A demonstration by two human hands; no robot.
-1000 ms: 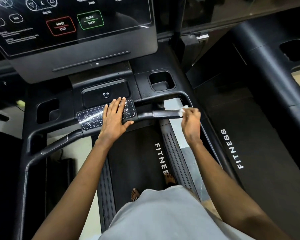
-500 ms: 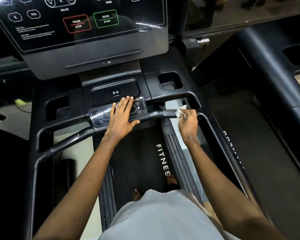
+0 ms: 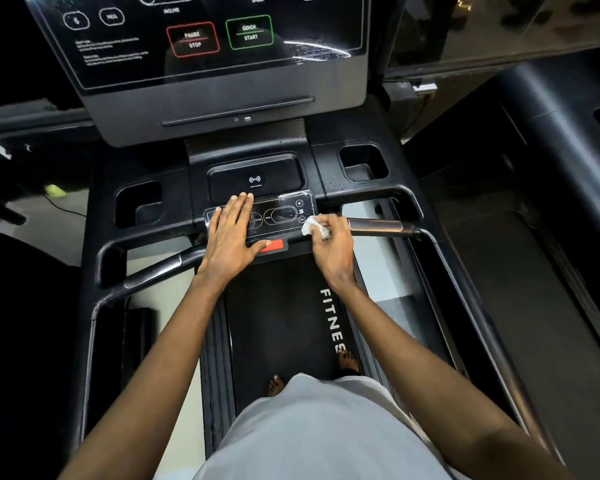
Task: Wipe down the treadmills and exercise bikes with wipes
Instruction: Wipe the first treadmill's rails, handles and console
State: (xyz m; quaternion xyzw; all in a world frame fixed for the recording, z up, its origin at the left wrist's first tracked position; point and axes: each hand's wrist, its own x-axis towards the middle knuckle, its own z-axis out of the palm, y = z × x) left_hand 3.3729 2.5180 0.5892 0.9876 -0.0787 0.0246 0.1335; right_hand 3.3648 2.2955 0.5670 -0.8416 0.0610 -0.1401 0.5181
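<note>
Left hand (image 3: pixel 231 237) lies flat on the treadmill keypad (image 3: pixel 281 215). Right hand (image 3: pixel 333 249) pinches a crumpled wipe (image 3: pixel 313 227) beside the handlebar (image 3: pixel 378 226), with a cupholder (image 3: pixel 362 164) beyond.

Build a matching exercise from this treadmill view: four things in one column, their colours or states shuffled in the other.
Column one
1. left hand
2. wipe
3. QUICK START button
4. PAUSE STOP button

Column two
A. outlined in red
B. flat on the small control panel
C. crumpled in the right hand
D. outlined in green

Pairs: 1-B, 2-C, 3-D, 4-A
</note>
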